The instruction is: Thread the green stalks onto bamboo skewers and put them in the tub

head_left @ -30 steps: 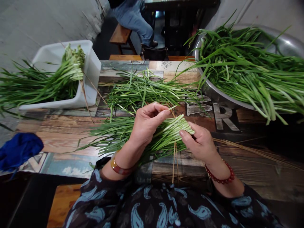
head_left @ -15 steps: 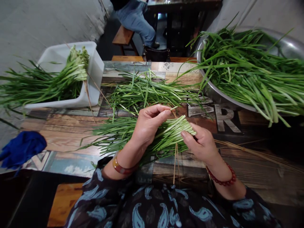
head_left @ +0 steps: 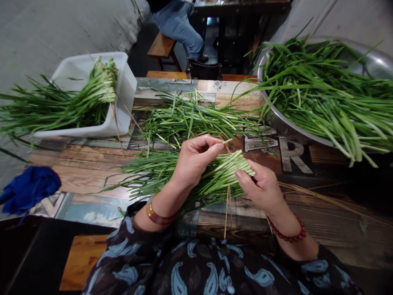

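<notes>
A bunch of garlic chives (head_left: 224, 170) lies on the table before me, its leaves fanning to the left and its pale stem ends to the right. My right hand (head_left: 260, 184) is closed on those stem ends, thumb on top. Above the bunch, my left hand (head_left: 196, 159) pinches a single chive stalk (head_left: 227, 141) between thumb and fingertips. Thin straw-coloured strands (head_left: 227, 211) run from beneath the bunch toward my body. Behind my hands spreads a loose pile of chives (head_left: 196, 116).
At the left, a white plastic tub (head_left: 130, 86) holds tied chives, their leaves hanging over its side. A metal basin (head_left: 284, 119) heaped with chives stands at the right. Dry straw strands (head_left: 325, 196) and a blue cloth or glove (head_left: 32, 190) lie nearby. Someone in jeans (head_left: 181, 30) sits beyond.
The whole view has shifted very slightly, with the far things now a little further right. Both hands keep the same hold and nearly the same place.
</notes>
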Available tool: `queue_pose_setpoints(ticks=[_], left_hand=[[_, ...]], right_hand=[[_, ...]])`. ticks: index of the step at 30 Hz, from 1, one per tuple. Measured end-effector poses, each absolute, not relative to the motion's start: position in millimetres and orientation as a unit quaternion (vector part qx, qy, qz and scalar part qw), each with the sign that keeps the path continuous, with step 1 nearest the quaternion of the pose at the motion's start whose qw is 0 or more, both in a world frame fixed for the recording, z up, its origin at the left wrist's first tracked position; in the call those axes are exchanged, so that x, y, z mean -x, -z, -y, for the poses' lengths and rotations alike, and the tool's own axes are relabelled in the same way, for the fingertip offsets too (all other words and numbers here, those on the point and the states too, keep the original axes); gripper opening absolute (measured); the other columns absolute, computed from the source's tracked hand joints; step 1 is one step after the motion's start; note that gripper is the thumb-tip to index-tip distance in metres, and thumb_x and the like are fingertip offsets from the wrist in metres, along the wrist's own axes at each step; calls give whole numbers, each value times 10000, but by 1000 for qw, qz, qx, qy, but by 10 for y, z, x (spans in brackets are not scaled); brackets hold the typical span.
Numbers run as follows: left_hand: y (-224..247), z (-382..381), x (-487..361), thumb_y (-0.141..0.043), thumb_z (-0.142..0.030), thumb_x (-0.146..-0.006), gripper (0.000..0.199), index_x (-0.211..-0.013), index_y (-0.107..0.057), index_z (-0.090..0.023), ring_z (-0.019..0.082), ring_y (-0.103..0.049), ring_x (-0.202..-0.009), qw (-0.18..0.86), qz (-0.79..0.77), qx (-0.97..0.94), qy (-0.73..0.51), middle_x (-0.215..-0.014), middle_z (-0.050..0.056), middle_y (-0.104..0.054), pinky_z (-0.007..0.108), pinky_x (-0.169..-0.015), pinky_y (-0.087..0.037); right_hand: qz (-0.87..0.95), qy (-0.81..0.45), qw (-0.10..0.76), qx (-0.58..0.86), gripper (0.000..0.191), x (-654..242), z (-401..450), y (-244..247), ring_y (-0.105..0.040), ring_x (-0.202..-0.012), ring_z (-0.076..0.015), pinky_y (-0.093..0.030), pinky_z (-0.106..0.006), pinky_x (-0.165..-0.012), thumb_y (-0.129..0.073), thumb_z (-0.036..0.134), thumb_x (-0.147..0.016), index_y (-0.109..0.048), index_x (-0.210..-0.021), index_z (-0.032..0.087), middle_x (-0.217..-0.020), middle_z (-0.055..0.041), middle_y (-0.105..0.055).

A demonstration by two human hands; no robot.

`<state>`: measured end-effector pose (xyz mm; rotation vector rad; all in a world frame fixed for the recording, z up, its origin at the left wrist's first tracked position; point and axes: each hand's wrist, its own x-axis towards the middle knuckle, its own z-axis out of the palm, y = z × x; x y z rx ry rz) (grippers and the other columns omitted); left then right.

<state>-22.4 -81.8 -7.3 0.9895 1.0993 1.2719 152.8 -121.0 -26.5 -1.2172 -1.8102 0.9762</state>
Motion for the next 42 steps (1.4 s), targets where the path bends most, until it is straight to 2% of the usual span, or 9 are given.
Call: queue_pose_setpoints(ticks=[11, 22, 28, 31, 33, 37, 42], left_hand=[[73, 822, 233, -767, -245, -704, 72, -680, -750, -179, 89, -496, -617, 516, -484, -463, -534, -659, -2, -632, 218, -594, -376], [80, 837, 234, -722, -254, -758, 104, -693, -732, -173, 90, -459, -577, 481, -486, -536, -496, -635, -4, -616, 232, -561, -332], [79, 793, 312, -703, -261, -790, 112, -724, -741, -179, 147, -579, -746, 498, -431, -601, -452, -763, 42, -665, 270, -723, -444], [52, 765, 378, -697, -312, -809, 149, -849, -762, -184, 187, -621, -887, 522, -416, -614, -421, -912, 75, -701, 297, -829, -473], [26, 761, 399, -704, -340, -807, 212, -942, -760, -185, 191, -636, -908, 551, -409, -621, -379, -980, 82, -718, 287, -836, -479], [6, 780, 369, -697, -367, -815, 223, -873, -759, -161, 147, -624, -767, 577, -407, -625, -333, -872, 56, -726, 236, -734, -468], [22, 773, 315, -663, -375, -825, 274, -713, -706, -129, 100, -517, -624, 504, -449, -663, -323, -652, -1, -622, 205, -609, -394]], right_hand=[[698, -389, 371, 474, 211, -1517, 1203, 253, -424, -494, -98, -350, -227, -503, -500, 262, -926, -491, -722, 208, -547, 49, -468], [698, -376, 370, 484, 250, -1508, 1190, 240, -477, -504, -115, -362, -234, -498, -506, 271, -910, -471, -668, 216, -509, 37, -497], [689, -394, 377, 477, 257, -1514, 1175, 267, -495, -516, -125, -374, -236, -511, -506, 284, -916, -474, -669, 221, -501, 39, -480], [689, -393, 377, 478, 274, -1523, 1174, 277, -480, -508, -118, -372, -237, -521, -510, 300, -921, -475, -662, 216, -515, 37, -494], [691, -389, 377, 479, 273, -1525, 1171, 283, -474, -505, -115, -370, -238, -528, -510, 304, -921, -481, -665, 213, -520, 36, -504], [692, -370, 377, 491, 225, -1512, 1157, 303, -488, -512, -116, -373, -242, -549, -538, 306, -906, -516, -707, 205, -533, 38, -533], [680, -348, 400, 506, 111, -1492, 1121, 372, -523, -520, -128, -382, -249, -559, -578, 301, -882, -580, -846, 197, -545, 38, -569]])
